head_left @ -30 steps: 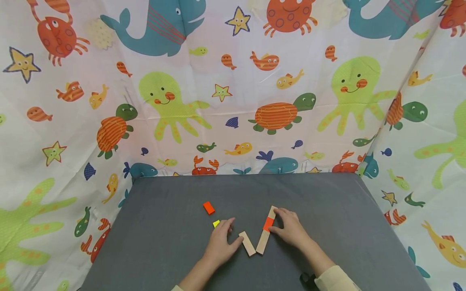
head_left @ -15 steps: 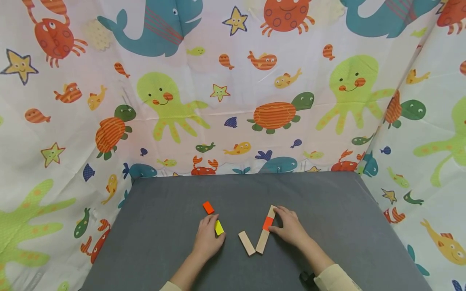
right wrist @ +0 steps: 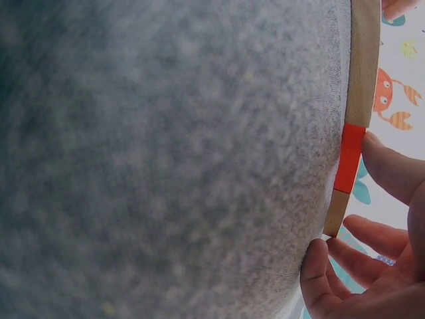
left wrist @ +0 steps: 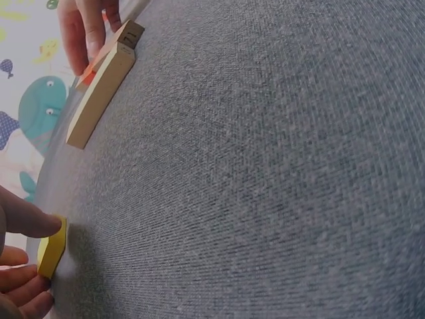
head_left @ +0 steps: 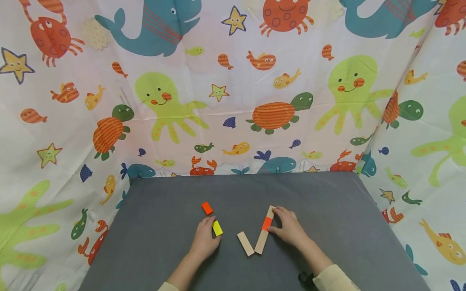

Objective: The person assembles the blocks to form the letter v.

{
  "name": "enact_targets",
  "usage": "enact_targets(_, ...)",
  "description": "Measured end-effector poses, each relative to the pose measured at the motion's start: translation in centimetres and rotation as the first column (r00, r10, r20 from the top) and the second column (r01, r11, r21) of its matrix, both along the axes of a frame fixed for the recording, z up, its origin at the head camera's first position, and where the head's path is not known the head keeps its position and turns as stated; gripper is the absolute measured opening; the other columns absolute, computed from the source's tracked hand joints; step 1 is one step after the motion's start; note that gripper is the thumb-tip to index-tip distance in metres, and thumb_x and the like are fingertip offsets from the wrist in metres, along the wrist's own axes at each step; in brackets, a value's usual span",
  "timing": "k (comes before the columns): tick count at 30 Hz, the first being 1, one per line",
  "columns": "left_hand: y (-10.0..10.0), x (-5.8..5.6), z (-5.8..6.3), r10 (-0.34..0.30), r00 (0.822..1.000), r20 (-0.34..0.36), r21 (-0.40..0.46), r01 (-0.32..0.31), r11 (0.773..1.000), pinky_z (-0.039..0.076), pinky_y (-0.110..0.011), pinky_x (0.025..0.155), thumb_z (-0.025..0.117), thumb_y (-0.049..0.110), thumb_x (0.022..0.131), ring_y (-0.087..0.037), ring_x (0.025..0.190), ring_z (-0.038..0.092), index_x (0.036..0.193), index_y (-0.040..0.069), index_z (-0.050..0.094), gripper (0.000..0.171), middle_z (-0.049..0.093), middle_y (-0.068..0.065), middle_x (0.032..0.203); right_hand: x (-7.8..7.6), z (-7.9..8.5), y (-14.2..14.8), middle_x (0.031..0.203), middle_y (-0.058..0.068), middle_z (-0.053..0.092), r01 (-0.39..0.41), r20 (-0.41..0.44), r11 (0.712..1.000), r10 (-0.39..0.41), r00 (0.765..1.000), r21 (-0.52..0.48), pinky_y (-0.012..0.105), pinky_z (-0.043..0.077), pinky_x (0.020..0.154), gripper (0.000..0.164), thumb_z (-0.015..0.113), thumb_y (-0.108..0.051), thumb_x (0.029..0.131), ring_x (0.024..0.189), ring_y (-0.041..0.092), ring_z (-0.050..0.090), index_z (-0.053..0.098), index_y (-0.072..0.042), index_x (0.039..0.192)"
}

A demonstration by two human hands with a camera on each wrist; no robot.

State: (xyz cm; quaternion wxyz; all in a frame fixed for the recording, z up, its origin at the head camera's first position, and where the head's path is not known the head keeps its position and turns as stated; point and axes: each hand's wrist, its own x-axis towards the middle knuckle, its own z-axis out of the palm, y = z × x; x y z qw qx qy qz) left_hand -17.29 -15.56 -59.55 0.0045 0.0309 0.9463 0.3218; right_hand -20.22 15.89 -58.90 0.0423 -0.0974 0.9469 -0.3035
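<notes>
The yellow block (head_left: 217, 228) lies just to the right of the left hand (head_left: 205, 240), held lengthwise, with the thumb at its near end and the fingers at its far end; whether it touches the worktop (head_left: 164, 202) I cannot tell. Its long axis slants from far left to near right, much like that of the lone pale block (head_left: 245, 243), which lies to the right of the left hand, apart from the thumb, its far end about level with that thumb. The left hand is the nearer of the two to that end, and the sideways offset between these two like-slanted blocks looks like the relation that counts. Across from it, the right hand (head_left: 289, 228) has its thumb touching near the near end of the red block (head_left: 267, 223) and a fingertip at the far pale block (head_left: 270, 211); whether it grips or only steadies them I cannot tell. Those two and the near pale block (head_left: 261, 241) form a line slanting the opposite way. The orange block (head_left: 207, 208) lies just beyond the left hand's fingers, apart from the yellow one
</notes>
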Motion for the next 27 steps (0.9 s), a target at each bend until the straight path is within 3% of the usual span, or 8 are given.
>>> enact_targets(10, -0.04, -0.01, 0.29, 0.023, 0.999, -0.022, -0.018, -0.023, 1.000, 0.047, -0.053, 0.102, 0.084, 0.007, 0.077, -0.037, 0.120, 0.058, 0.133, -0.003, 0.061, 0.061, 0.062, -0.017, 0.127, -0.11, -0.13, -0.12, 0.151, 0.022, 0.046, 0.000, -0.003, 1.000, 0.000, 1.000, 0.000, 0.059, 0.039, 0.109, 0.072, 0.082, -0.031, 0.085, 0.135, 0.045, 0.042, 0.053, -0.002, 0.144)
enact_targets(18, 0.20, -0.09, 0.19, 0.060, 0.998, 0.004, 0.002, -0.060, 0.998, 0.048, -0.051, 0.103, 0.086, 0.007, 0.076, -0.036, 0.123, 0.056, 0.130, -0.005, 0.063, 0.061, 0.056, -0.017, 0.131, -0.09, -0.11, -0.04, 0.152, 0.022, 0.046, 0.005, 0.006, 1.000, -0.005, 1.000, -0.003, 0.059, 0.039, 0.110, 0.072, 0.082, -0.030, 0.085, 0.136, 0.045, 0.042, 0.052, -0.002, 0.144)
enact_targets(27, 0.06, -0.25, 0.00, 0.063, 0.998, 0.017, 0.044, -0.064, 0.997, 0.051, -0.050, 0.096, 0.088, 0.014, 0.074, -0.029, 0.109, 0.060, 0.123, 0.004, 0.067, 0.054, 0.061, -0.011, 0.119, -0.09, 0.12, -0.02, 0.152, 0.022, 0.046, 0.007, 0.020, 1.000, -0.007, 1.000, -0.005, 0.059, 0.038, 0.110, 0.073, 0.082, -0.030, 0.085, 0.136, 0.045, 0.041, 0.052, -0.002, 0.145)
